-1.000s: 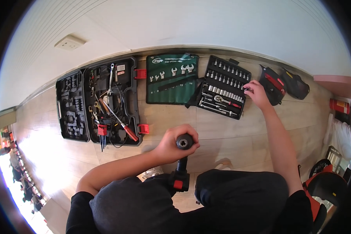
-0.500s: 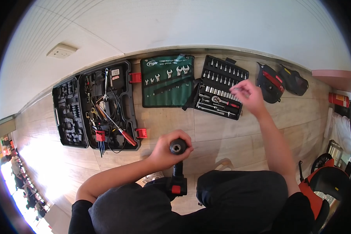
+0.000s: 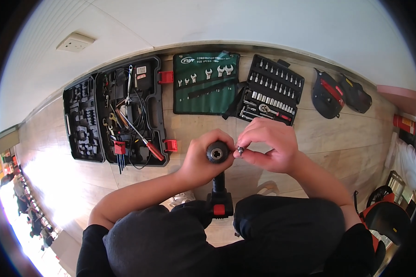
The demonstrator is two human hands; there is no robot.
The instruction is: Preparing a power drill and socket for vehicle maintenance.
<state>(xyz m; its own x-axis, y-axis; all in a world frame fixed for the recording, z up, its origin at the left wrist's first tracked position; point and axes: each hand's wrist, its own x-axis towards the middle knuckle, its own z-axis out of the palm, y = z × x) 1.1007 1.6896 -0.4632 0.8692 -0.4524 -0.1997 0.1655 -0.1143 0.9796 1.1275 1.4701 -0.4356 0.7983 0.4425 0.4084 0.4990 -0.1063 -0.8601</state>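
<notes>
My left hand [image 3: 202, 157] is wrapped round the head of a black cordless drill [image 3: 217, 154]. Its chuck faces up with an empty socket, and the red-marked battery end is down by my knees. Close beside the chuck, my right hand [image 3: 272, 145] pinches a small metal bit [image 3: 240, 150] between thumb and forefinger; its exact tip shape is too small to tell. Just beyond the right hand lies an open black socket set case [image 3: 289, 94] with rows of bits, sockets and a red-handled ratchet [image 3: 268, 110].
Left on the wooden floor lies an open black toolbox [image 3: 158, 101] of mixed tools and cables. A green wrench pouch [image 3: 205, 99] lies beside it. Two dark tool pieces [image 3: 327, 94] are at the right, near the wall [image 3: 245, 23]. An orange-and-black object [image 3: 388, 217] stands at the lower right.
My right hand has come from above the socket set case down and left to the drill chuck, holding the bit. The drill has shifted slightly up and to the right.
</notes>
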